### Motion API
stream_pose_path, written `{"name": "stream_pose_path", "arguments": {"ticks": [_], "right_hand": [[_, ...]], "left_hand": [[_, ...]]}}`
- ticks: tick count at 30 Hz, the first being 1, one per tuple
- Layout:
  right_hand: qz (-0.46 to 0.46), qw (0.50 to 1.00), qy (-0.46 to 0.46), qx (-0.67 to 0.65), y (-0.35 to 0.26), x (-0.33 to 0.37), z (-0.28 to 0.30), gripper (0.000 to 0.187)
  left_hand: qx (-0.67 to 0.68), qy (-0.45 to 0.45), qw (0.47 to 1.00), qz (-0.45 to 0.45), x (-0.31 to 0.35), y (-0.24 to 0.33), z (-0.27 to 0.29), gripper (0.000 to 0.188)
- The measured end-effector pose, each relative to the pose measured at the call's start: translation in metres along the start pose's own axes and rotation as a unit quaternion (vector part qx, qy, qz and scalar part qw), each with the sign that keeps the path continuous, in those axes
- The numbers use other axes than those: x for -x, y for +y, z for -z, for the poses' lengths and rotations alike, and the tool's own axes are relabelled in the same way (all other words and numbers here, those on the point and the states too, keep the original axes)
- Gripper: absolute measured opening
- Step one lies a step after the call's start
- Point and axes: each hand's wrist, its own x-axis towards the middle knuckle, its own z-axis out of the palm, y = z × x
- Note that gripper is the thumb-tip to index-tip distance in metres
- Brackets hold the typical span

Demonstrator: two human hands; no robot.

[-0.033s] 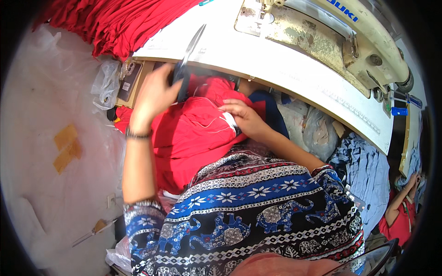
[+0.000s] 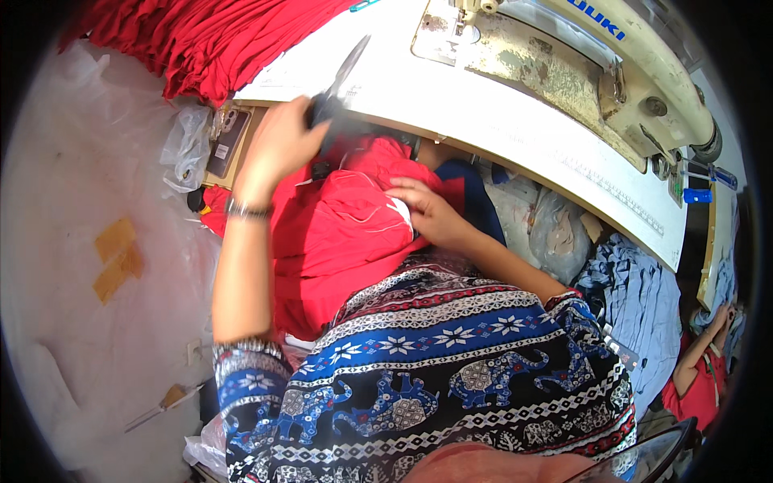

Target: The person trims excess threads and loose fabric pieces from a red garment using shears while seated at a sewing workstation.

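My left hand (image 2: 284, 138) is closed round the dark handles of a pair of scissors (image 2: 348, 68). The blades point up and to the right, over the near edge of the white table. The handle end is smeared by motion. Across my lap lies a bunched red garment (image 2: 342, 229) with thin white lines on it. My right hand (image 2: 435, 211) is at its right side, fingers closed loosely on the cloth beside a white patch (image 2: 400, 212). The thumb is partly hidden. A dark blue cloth (image 2: 475, 197) is next to that hand.
A sewing machine (image 2: 564, 80) stands on the white table (image 2: 483, 121). Red cloth (image 2: 201, 40) is heaped at the far left, with a phone (image 2: 228, 143) below it. Light blue cloth (image 2: 640, 298) hangs at right, near another person (image 2: 699, 370) in red. Plastic sheeting (image 2: 72, 241) lies left.
My left hand has moved a little up and to the right with the scissors. My right hand stays nearly in place on the red garment.
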Motion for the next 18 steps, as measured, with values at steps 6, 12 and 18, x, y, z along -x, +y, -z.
{"name": "stream_pose_path", "arguments": {"ticks": [6,12,18], "right_hand": [[0.029,0.994,-0.041,0.1,-0.032,0.012,0.004,0.046],[-0.108,0.993,-0.019,-0.042,0.007,0.017,0.005,0.04],[-0.079,0.99,-0.113,-0.007,-0.013,-0.008,0.004,0.038]], "left_hand": [[-0.058,0.015,0.996,-0.067,-0.109,0.011,-0.052,0.04],[0.042,-0.162,0.983,-0.078,-0.01,0.048,-0.01,0.05],[0.036,-0.099,0.994,-0.028,0.145,-0.016,-0.056,0.023]]}}
